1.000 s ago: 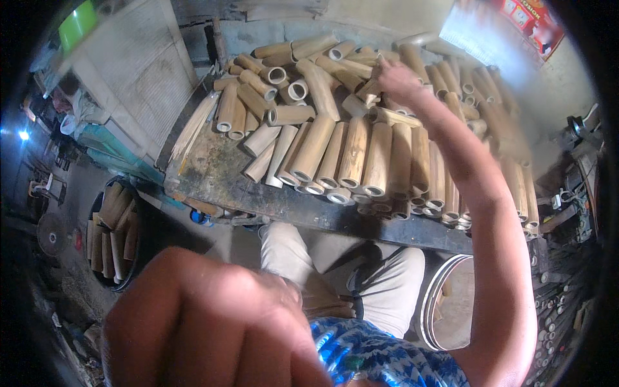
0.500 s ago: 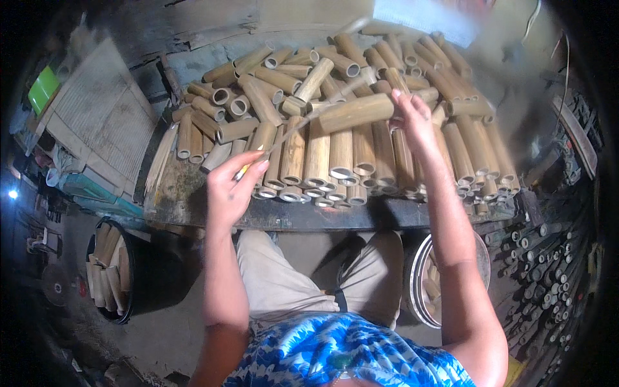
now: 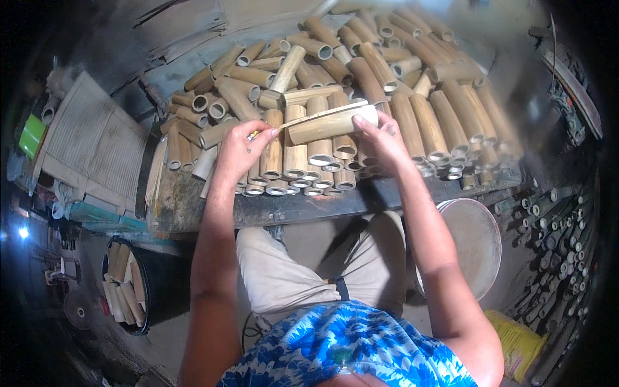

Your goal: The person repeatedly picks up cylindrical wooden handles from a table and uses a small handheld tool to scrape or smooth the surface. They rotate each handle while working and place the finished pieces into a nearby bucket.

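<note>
At far left, a black bucket (image 3: pixel 151 287) on the floor holds cut bamboo pieces standing on end, beside a stack of ribbed grey boards (image 3: pixel 97 138) leaning by the workbench (image 3: pixel 193 206). Moving right, the person's left hand (image 3: pixel 242 147) is closed around the handle of a thin blade (image 3: pixel 316 115), its fingers curled tight and the thumb pressed on top. The blade runs rightward along the upper edge of a single bamboo tube (image 3: pixel 329 124), which lies crosswise on top of the neat front row of tubes, apparently so that the row beneath acts as a steady rest. The right hand (image 3: pixel 380 138) clamps the tube's open right end, fingers wrapped over it from the near side, seemingly to stop it rolling while the blade bears on it. Behind and to the right, the bench is heaped with a pile of bamboo tubes (image 3: pixel 412 77) (short sections, most with hollow ends facing the worker), the front ones laid parallel and the back ones jumbled. The worker sits close, knees under the bench edge, in a blue patterned shirt (image 3: pixel 348 351). Right of the knees stands a round pale tub (image 3: pixel 474 245), and farther right thinner bamboo sticks (image 3: pixel 554 226) are stacked on the floor near a yellow sack (image 3: pixel 519 342).
</note>
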{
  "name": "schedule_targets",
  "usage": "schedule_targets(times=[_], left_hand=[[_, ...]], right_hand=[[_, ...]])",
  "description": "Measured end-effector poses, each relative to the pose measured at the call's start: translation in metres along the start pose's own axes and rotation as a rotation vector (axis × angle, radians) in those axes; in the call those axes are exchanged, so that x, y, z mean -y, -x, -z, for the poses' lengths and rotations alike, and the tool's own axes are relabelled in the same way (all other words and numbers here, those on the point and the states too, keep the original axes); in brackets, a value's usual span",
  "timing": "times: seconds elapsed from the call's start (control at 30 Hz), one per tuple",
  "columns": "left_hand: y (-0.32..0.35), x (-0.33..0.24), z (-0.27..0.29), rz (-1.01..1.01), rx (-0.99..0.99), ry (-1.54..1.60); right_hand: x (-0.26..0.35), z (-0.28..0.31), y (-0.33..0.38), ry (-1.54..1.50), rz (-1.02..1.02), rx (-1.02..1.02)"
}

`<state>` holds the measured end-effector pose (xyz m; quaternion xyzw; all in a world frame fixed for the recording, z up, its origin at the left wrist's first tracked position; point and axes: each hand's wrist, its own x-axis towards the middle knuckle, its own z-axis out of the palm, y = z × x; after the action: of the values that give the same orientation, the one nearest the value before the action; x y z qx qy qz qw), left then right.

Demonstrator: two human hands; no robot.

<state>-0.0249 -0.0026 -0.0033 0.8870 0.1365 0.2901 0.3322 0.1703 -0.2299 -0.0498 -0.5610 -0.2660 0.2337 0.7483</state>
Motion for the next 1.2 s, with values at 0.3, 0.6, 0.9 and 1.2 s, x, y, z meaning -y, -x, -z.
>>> schedule_targets(times=[0.3,0.6,0.9,1.2], left_hand=[[-0.012,-0.002,-0.017,-0.134,-0.007,-0.054],[-0.012,0.003,-0.021,-0.127,-0.003,-0.043],[-0.012,-0.006,-0.02,-0.116,0.01,-0.112],[-0.01,0.009,-0.018,-0.175,-0.002,-0.075]], right_hand=[[-0.012,0.005,-0.007,0.009,0.009,-0.025],[-0.019,0.006,-0.009,-0.025,0.035,-0.021],[-0.02,0.006,-0.008,-0.028,0.04,-0.043],[-0.018,0.002,-0.007,0.025,0.016,-0.108]])
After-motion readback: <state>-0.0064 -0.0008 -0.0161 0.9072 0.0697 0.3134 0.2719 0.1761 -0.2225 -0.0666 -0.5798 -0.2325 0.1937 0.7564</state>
